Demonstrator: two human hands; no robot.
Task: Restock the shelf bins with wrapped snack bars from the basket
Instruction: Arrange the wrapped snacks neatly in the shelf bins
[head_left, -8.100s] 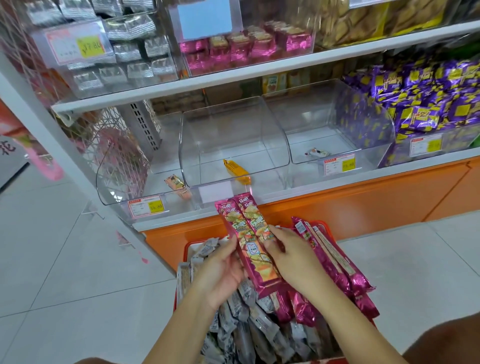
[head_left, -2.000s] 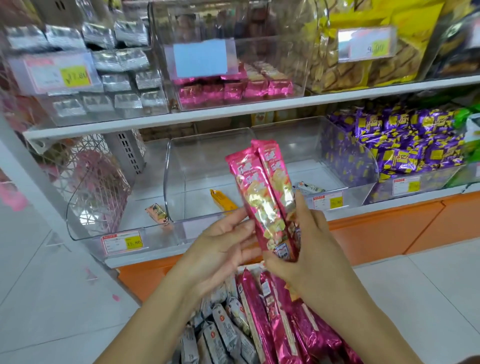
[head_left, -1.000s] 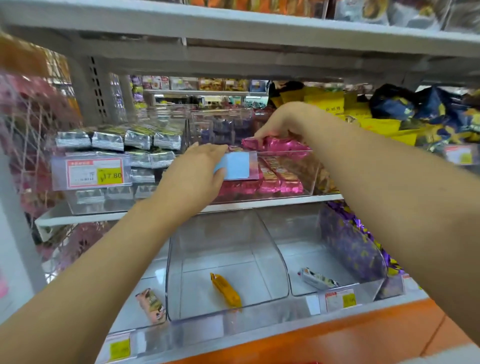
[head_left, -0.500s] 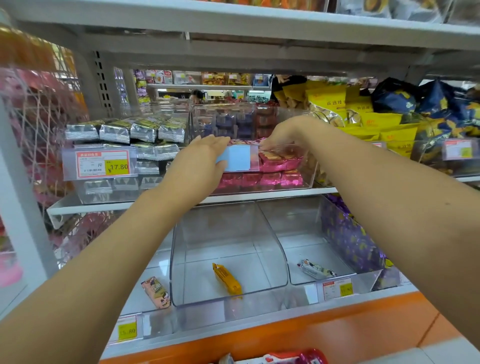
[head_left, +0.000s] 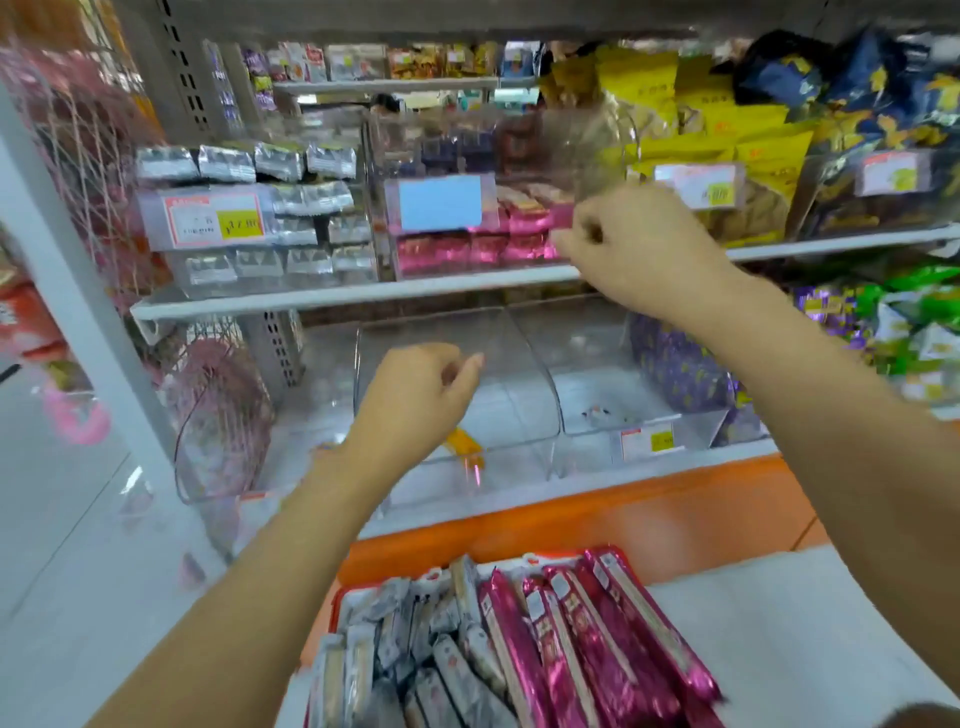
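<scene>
- Below both hands and nearer the body: pink snack bars (head_left: 597, 639) in the red basket (head_left: 558, 556), packed side by side on its right half, long axis pointing away from the body toward the shelf, far ends leaning a little left.
- On the basket's left half: grey-wrapped bars (head_left: 405, 649), heaped at mixed angles.
- Left hand (head_left: 415, 400) the lower of the two, so likely the nearer to the basket; hanging before the clear lower bin (head_left: 519, 389), fingers loosely curled, nothing in them.
- Right hand (head_left: 639, 244) up at the front right corner of the pink-stocked upper bin (head_left: 571, 145), fingers (head_left: 576, 234) curled inward; pinching a wrapper edge or nothing, cannot tell through the blur.
- Probably a reach straight down next, palm laid across the bars' width for a grip round the middle.
- Hard to make out: near ends of the bars, cut off by the lower frame edge; basket's sides and floor, buried under stock; price-tag print, smeared; free room in the upper bin, masked by the blue card (head_left: 440, 202) and glare.
</scene>
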